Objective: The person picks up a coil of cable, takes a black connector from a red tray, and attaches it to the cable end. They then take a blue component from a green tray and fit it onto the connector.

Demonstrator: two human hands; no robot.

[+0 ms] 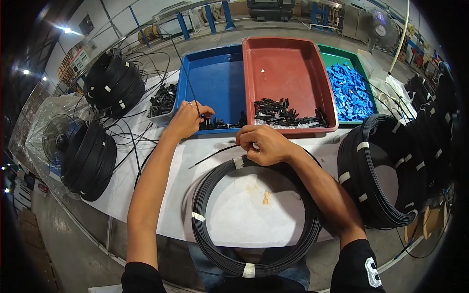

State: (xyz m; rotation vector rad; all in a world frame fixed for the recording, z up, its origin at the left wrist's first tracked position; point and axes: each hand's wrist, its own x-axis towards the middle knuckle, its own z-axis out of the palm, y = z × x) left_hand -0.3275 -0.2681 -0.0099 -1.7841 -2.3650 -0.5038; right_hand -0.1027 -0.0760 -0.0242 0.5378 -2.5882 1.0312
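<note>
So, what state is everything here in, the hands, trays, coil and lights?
Left hand: fingers bent at the blue tray, grip unclear
Right hand: fingers closed on a cable
Cable: loose end sticking out
Large coil: bound with white tape, reaching past the table edge
Blue tray: mostly bare, black pieces along its near side
Red tray: partly filled with black pieces
Green tray: well filled with blue pieces
Ceiling light: lit

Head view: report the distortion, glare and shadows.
In the head view, black corners and the bowed edge of the table suggest a wide-angle lens; a ceiling lamp flares upper left; shadow falls on the table inside the nearest cable coil; left hand and right hand look fairly sharp.
</note>
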